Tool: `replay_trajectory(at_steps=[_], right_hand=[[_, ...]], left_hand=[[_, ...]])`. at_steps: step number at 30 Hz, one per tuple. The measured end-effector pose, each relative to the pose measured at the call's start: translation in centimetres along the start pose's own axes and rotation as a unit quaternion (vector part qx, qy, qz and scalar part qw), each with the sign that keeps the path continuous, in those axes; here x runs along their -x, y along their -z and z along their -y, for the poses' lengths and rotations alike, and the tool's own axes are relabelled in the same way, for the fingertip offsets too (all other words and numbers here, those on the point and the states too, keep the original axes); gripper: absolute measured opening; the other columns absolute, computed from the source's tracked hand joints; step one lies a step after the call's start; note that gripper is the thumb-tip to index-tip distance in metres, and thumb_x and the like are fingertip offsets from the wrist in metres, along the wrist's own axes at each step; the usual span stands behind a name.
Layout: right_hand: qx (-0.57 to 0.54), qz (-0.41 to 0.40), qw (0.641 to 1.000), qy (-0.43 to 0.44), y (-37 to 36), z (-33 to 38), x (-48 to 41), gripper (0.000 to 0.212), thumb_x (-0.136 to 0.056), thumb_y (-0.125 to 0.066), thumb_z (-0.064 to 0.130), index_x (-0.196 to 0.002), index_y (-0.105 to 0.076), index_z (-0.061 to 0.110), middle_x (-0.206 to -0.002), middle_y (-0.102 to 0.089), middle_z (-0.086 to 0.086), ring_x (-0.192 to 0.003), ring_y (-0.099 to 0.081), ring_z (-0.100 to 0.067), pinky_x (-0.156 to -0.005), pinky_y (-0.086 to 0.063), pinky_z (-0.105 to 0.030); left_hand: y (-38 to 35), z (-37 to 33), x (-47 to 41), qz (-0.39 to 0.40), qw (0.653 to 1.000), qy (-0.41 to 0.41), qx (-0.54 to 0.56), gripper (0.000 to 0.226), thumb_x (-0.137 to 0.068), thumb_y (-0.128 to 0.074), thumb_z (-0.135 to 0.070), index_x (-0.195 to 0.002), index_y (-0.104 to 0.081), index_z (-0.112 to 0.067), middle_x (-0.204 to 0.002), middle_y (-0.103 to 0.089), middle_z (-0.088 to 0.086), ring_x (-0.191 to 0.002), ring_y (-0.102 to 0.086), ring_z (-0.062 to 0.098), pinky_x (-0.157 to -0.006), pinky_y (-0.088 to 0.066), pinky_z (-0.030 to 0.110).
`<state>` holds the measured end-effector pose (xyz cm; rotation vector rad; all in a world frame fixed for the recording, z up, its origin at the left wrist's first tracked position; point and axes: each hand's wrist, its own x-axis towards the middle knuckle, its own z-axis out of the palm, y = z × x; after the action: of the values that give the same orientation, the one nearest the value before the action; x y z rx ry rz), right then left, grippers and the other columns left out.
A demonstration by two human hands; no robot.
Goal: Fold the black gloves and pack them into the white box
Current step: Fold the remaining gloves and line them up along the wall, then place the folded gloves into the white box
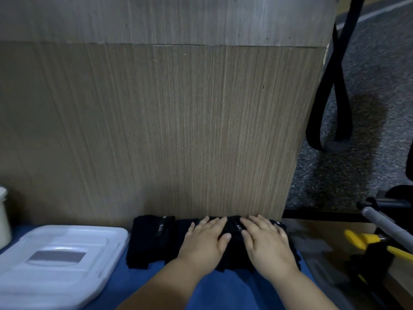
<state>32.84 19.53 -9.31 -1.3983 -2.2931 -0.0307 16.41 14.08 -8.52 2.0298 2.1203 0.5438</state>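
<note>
Desk (178, 130): a wood-grain top fills most of the view, and its right edge runs down toward the near corner.
Floor (368, 86): grey speckled carpet lies to the right of the desk.
Blue cloth (223, 291): it covers the near part of the desk, under the box, the gloves and both forearms.
White box (55, 265): it sits at the near left on the blue cloth, top up, with a grey rectangle in the middle of the top.
Black gloves (234, 229): they lie on the blue cloth just right of the white box, outside it, as two folded bundles side by side, each with a small white-lettered tag.
Black strap (342, 86): a long loop hangs beyond the desk's right edge, over the floor.
Left hand (205, 240): it lies flat on the right-hand bundle, fingers straight and slightly spread, pressing down and gripping nothing.
Right hand (268, 245): it lies flat on the same bundle just beside the left hand, fingers straight and spread, gripping nothing.
Yellow-handled tool (362, 239): it is at the far right, off the desk.
White container (3, 215): it is cut off by the left edge, behind the white box.
</note>
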Motion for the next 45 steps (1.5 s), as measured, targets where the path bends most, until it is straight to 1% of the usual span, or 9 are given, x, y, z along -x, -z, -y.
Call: replay_trajectory(at_steps=[4,11,17,21,29,35,37,40,45], right_hand=[[-0.008,-0.080,0.997,0.004,1.9,2.2,0.1,0.067,-0.088,-0.009,0.055,-0.128,-0.057,0.032,-0.134,-0.054,0.014,-0.137,-0.036,-0.010,-0.114,-0.019,-0.036],[-0.043,-0.025,0.996,0.071,2.1,11.5,1.1,0.047,-0.097,-0.020,0.048,-0.121,-0.058,0.035,-0.131,-0.051,0.018,-0.138,-0.028,-0.007,-0.111,-0.017,-0.035],[-0.108,0.029,0.986,0.123,0.3,20.9,2.0,0.034,-0.101,-0.031,0.041,-0.116,-0.061,0.034,-0.121,-0.054,0.017,-0.124,-0.039,-0.005,-0.103,-0.023,-0.032],[-0.130,0.072,0.976,0.160,-0.6,27.7,2.2,0.033,-0.100,-0.032,0.037,-0.110,-0.062,0.029,-0.116,-0.056,0.010,-0.114,-0.046,-0.014,-0.093,-0.030,-0.034],[-0.182,0.130,0.950,0.217,-1.9,39.4,2.2,0.031,-0.099,-0.034,0.035,-0.112,-0.061,0.026,-0.118,-0.058,0.006,-0.113,-0.049,-0.018,-0.090,-0.034,-0.036],[-0.199,0.196,0.929,0.242,-2.5,45.9,1.7,0.037,-0.101,-0.033,0.036,-0.128,-0.053,0.022,-0.131,-0.054,-0.001,-0.118,-0.049,-0.023,-0.097,-0.040,-0.040],[-0.210,0.218,0.921,0.248,-2.8,47.7,1.6,0.040,-0.101,-0.033,0.037,-0.136,-0.046,0.022,-0.138,-0.049,-0.003,-0.123,-0.047,-0.023,-0.100,-0.040,-0.040],[-0.226,0.246,0.909,0.249,-3.3,50.0,1.3,0.044,-0.101,-0.033,0.038,-0.142,-0.037,0.023,-0.142,-0.044,-0.004,-0.126,-0.044,-0.023,-0.102,-0.039,-0.040],[-0.283,0.251,0.899,0.220,-3.8,52.0,0.6,0.043,-0.102,-0.033,0.034,-0.142,-0.033,0.019,-0.143,-0.040,-0.007,-0.124,-0.044,-0.025,-0.099,-0.040,-0.039]], left_hand=[[2.6,1.4,2.4,-0.058,0.995,0.036,0.068,0.053,-0.101,-0.034,-0.043,-0.150,-0.023,-0.027,-0.154,-0.030,-0.004,-0.145,-0.015,0.012,-0.117,-0.017,0.031],[6.4,8.4,9.0,-0.155,0.974,0.144,0.085,0.041,-0.095,-0.046,-0.043,-0.131,-0.054,-0.024,-0.130,-0.056,-0.002,-0.124,-0.046,0.016,-0.103,-0.038,0.033],[9.8,14.9,16.3,-0.183,0.942,0.246,0.137,0.038,-0.095,-0.046,-0.044,-0.126,-0.057,-0.026,-0.128,-0.057,-0.005,-0.114,-0.052,0.013,-0.091,-0.041,0.027],[12.7,18.8,20.7,-0.246,0.910,0.285,0.172,0.032,-0.096,-0.047,-0.038,-0.121,-0.060,-0.022,-0.119,-0.060,-0.004,-0.080,-0.052,0.001,-0.064,-0.037,0.016],[19.1,26.9,27.4,-0.468,0.758,0.411,0.195,0.034,-0.089,-0.060,-0.036,-0.108,-0.058,-0.007,-0.109,-0.062,0.012,-0.105,-0.054,0.034,-0.094,-0.042,0.041],[23.1,31.5,30.3,-0.587,0.598,0.481,0.259,0.043,-0.082,-0.070,-0.036,-0.086,-0.058,0.004,-0.104,-0.060,0.021,-0.100,-0.058,0.042,-0.075,-0.042,0.040],[23.6,32.4,30.6,-0.581,0.575,0.477,0.322,0.040,-0.083,-0.072,-0.034,-0.085,-0.053,0.002,-0.103,-0.057,0.018,-0.102,-0.060,0.038,-0.076,-0.043,0.036],[24.1,33.3,30.7,-0.555,0.562,0.469,0.396,0.063,-0.085,-0.070,-0.032,-0.126,-0.034,0.000,-0.123,-0.047,0.015,-0.110,-0.053,0.031,-0.086,-0.042,0.034],[23.8,35.0,30.9,-0.542,0.560,0.432,0.453,0.046,-0.088,-0.063,-0.016,-0.107,-0.021,-0.012,-0.103,-0.042,0.010,-0.070,-0.048,0.018,-0.065,-0.043,0.031]])
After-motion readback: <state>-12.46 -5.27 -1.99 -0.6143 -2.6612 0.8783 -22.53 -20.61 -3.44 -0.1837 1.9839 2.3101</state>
